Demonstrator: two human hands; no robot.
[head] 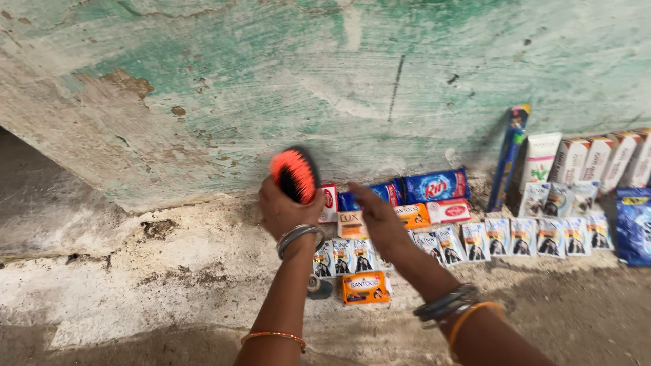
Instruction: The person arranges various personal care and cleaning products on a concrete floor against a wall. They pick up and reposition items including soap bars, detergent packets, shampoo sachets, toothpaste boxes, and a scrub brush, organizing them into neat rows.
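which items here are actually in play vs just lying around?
In hand or reached for:
- orange and black brush, held up in the left hand
- soap bars by the wall, under the right hand

Lying about:
- sachet row
- orange soap box
- blue packets
- carton boxes
- toothbrush pack
- small dark disc

One orange brush, two blue detergent bars, four soap boxes, one toothbrush pack, five white cartons, roughly fourteen sachets.
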